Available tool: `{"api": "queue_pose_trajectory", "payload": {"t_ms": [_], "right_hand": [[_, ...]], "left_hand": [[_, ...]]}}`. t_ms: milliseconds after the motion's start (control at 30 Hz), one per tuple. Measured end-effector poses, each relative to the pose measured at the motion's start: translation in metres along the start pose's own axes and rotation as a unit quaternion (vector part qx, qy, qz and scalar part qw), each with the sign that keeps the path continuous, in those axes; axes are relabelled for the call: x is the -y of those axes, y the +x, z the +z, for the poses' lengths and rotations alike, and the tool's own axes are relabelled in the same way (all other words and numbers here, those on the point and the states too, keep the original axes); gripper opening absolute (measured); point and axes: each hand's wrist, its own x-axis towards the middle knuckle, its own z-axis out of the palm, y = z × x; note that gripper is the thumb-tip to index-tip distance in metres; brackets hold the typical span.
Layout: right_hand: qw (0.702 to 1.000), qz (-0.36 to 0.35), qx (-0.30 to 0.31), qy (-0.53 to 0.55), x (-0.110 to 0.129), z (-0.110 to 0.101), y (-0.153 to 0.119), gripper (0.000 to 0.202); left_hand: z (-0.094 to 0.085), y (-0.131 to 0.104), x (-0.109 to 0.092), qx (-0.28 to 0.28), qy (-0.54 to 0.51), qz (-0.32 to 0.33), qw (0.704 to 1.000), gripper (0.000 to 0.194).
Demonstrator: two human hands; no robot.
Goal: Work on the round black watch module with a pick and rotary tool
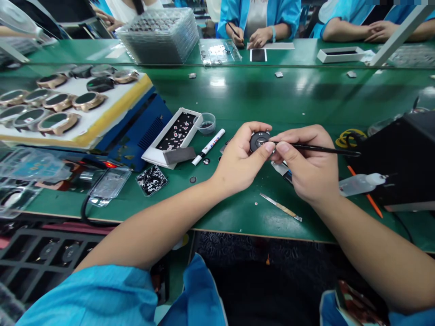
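Observation:
My left hand (243,158) is closed around a round black watch case (257,140), its disc-shaped face turned up toward me. In my right hand (306,167) is a slim black tool that looks like tweezers (326,148), pinched between thumb and fingers. Its tip reaches the watch case's surface, and both thumbs nearly meet there. What lies under the tip is too small to make out. On the green bench below my hands rests a thin metal blade tool (281,207). A small silver-and-blue item (282,170) is partly hidden behind my right hand.
Left stands a blue box (142,122) topped with several watches. Near it are a white tray (154,154) of small parts, a paint marker (208,146) and a clear cup (206,124). Right are a squeeze bottle (362,183) and black box (397,158). Co-workers sit opposite.

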Motion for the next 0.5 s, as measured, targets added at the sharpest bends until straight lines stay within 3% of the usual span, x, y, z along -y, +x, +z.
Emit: {"api": "queue_pose_trajectory", "payload": {"t_ms": [233, 500], "right_hand": [[1.0, -0.007, 0.006, -0.006, -0.0021, -0.0013, 0.0002, 0.011], [1.0, -0.001, 0.006, 0.007, -0.0021, -0.0006, 0.0008, 0.011]], "left_hand": [[-0.0001, 0.0008, -0.0026, 0.02, -0.034, -0.04, 0.998, 0.074], [0.001, 0.0007, -0.0001, 0.01, -0.035, -0.02, 0.999, 0.075]]}}
